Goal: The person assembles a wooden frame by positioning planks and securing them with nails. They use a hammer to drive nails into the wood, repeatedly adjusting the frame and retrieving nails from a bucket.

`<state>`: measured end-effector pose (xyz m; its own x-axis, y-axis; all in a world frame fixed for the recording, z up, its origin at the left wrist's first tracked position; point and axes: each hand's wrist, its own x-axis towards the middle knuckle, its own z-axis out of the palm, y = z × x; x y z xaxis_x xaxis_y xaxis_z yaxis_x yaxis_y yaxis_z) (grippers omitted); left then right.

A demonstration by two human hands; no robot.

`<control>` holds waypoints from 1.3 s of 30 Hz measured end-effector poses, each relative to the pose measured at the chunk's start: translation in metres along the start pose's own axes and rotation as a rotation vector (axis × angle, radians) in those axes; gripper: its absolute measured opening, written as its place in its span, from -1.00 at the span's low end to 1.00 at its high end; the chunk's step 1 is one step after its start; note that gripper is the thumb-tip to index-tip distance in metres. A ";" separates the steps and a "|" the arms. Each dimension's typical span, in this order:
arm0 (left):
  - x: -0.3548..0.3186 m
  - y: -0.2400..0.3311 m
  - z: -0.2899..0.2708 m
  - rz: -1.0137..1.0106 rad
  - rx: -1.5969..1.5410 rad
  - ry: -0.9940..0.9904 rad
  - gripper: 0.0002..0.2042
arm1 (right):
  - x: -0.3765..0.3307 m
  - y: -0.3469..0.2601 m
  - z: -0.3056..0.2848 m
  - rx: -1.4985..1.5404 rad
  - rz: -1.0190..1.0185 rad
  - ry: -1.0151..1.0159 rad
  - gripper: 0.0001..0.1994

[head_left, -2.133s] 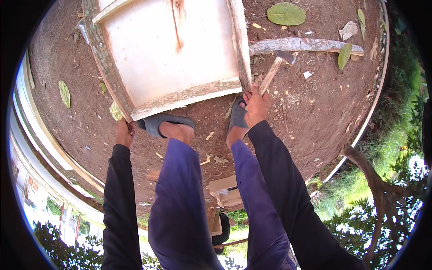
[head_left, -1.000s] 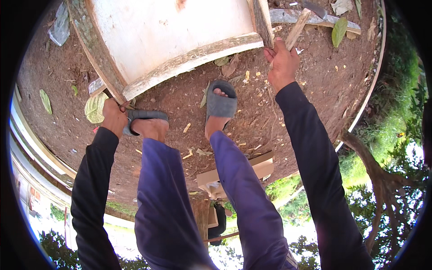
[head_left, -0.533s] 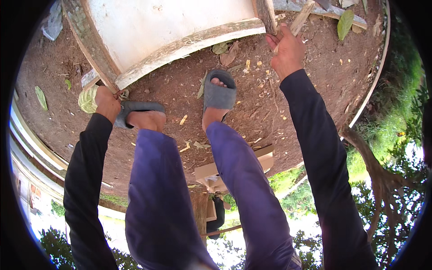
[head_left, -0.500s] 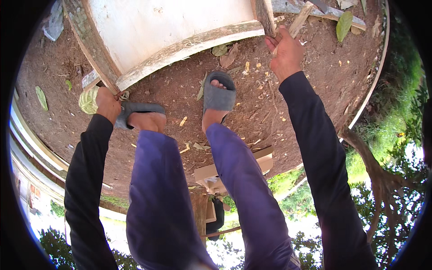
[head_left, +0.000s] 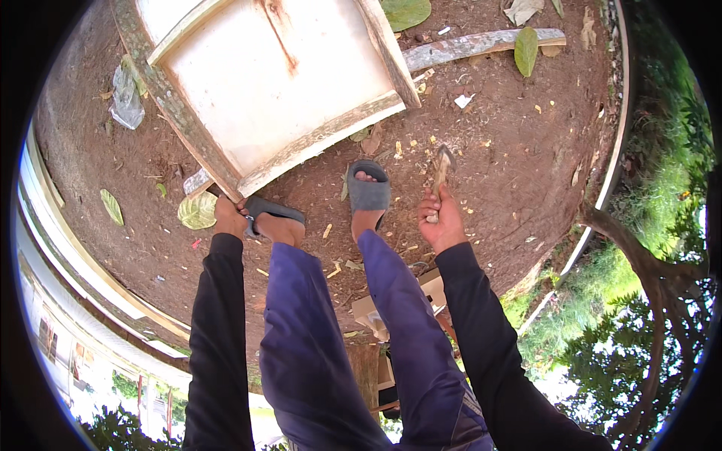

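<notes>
A pale panel (head_left: 278, 90) edged with rough wooden strips lies in front of my feet. My left hand (head_left: 229, 218) is closed at its near left corner, fingertips against the end of the side strip (head_left: 180, 113); anything pinched there is too small to make out. In my right hand (head_left: 442, 224) is a short wooden-handled tool (head_left: 441, 174) with a dark metal head. My fingers wrap its handle, and the head points away from me above the soil, apart from the panel. The near wooden strip (head_left: 323, 143) runs between the panel's side strips.
My grey slippers (head_left: 370, 192) stand close to the panel's near edge. A loose bark-covered strip (head_left: 481, 46) extends right of the panel. Wood chips and leaves (head_left: 197, 211) litter the brown soil. A cardboard box (head_left: 368, 312) sits behind my legs, and clear plastic (head_left: 126, 98) lies left.
My right hand has drawn back toward me from the panel's right corner, bringing the wooden-handled tool along. My left hand stays at the left corner. The view has shifted, showing more of the panel.
</notes>
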<state>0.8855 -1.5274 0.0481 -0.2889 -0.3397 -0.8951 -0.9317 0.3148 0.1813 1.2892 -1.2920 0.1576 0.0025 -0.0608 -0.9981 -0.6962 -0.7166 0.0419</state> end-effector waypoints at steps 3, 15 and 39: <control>0.003 -0.004 0.007 -0.047 -0.053 -0.023 -0.67 | -0.001 0.004 -0.014 0.299 -0.095 0.238 -0.72; -0.009 -0.009 0.016 -0.119 -0.178 -0.026 -0.71 | -0.033 -0.016 0.140 -0.273 -0.018 -0.434 -0.71; -0.003 0.014 0.004 -0.149 0.042 -0.039 -0.72 | 0.024 -0.105 0.205 -1.986 -1.243 0.209 -0.59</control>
<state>0.8741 -1.5179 0.0520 -0.1389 -0.3511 -0.9260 -0.9534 0.3002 0.0292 1.2151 -1.0763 0.1202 -0.1492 0.8140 -0.5613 0.9693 0.0081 -0.2459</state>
